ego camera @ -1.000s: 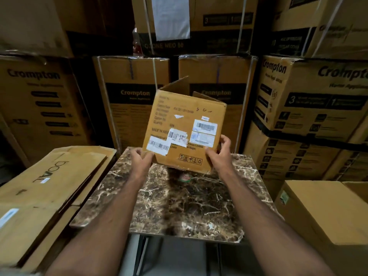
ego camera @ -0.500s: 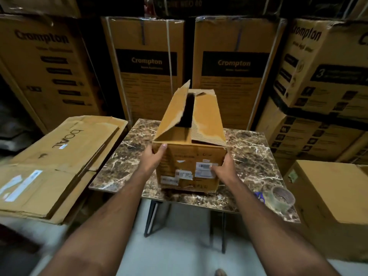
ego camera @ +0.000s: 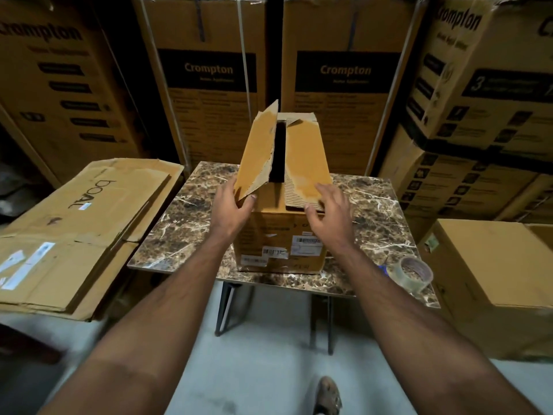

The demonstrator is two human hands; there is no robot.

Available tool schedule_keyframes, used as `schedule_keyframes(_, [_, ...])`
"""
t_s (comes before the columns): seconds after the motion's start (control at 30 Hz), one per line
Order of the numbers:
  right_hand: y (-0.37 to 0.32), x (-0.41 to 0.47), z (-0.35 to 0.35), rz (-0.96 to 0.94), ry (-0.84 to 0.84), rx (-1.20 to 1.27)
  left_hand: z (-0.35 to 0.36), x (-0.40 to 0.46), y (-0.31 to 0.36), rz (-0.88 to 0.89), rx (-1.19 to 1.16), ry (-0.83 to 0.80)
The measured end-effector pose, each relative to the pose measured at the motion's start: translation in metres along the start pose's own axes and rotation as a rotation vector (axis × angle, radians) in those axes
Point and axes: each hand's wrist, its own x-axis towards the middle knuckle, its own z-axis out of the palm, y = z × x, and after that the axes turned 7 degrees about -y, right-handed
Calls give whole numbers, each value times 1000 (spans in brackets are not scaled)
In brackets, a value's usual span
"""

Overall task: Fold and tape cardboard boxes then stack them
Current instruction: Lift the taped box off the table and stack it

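A small brown cardboard box (ego camera: 278, 235) with white shipping labels stands upright on the marble-patterned table (ego camera: 374, 211). Its two long top flaps are partly raised, with a dark gap between them. My left hand (ego camera: 232, 209) holds the near corner of the left flap (ego camera: 257, 154), thumb under it and fingers outside. My right hand (ego camera: 329, 211) rests with spread fingers on the near end of the right flap (ego camera: 305, 163), which lies lower. A roll of clear tape (ego camera: 414, 274) sits at the table's front right corner.
Flattened cardboard sheets (ego camera: 74, 235) lie stacked to the left of the table. A closed brown box (ego camera: 493, 280) stands to the right. Tall printed cartons (ego camera: 209, 79) wall in the back and both sides. My foot (ego camera: 327, 395) shows on the grey floor below.
The box came down from mid-air onto the table. Both hands left its sides and moved up to the top flaps.
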Motion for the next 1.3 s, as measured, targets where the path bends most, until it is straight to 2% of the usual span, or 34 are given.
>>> schedule_keyframes(0.1, [-13, 5, -2, -95, -149, -170, 4, 5, 14, 117, 110, 3])
schedule_keyframes(0.27, [-29, 19, 3, -205, -395, -397, 8, 10, 31, 135, 55, 58])
schedule_keyframes(0.33, [-31, 22, 5, -195, -425, -442, 10, 9, 34, 168, 62, 80])
schedule_keyframes(0.43, [-37, 23, 0, -175, -334, -440, 6, 9, 37, 145, 28, 193])
schedule_keyframes(0.57, [-44, 28, -13, -205, -75, -452, -16, 23, 43, 7, 76, 417])
schedule_keyframes(0.6, [-46, 30, -14, -196, -9, -485, -22, 27, 41, -42, 186, 441])
schedule_keyframes(0.67, [-49, 35, -16, -143, 104, -591, -32, 35, 32, -121, 581, 445])
schedule_keyframes(0.77, [-56, 42, -29, 8, 136, -798, -41, 43, 15, -199, 1186, 302])
schedule_keyframes(0.87, [-63, 47, -42, 173, 16, -1022, -44, 48, 2, -155, 1384, 70])
schedule_keyframes(0.97, [-63, 55, -47, 257, -162, -1234, -40, 57, 3, -57, 1377, -131])
schedule_keyframes(1.1, [-48, 73, -48, 221, -335, -1364, -32, 77, 20, -48, 1150, -222])
schedule_keyframes(1.3, [-31, 119, -36, 165, -418, -1105, -3, 110, 38, -74, 1060, -416])
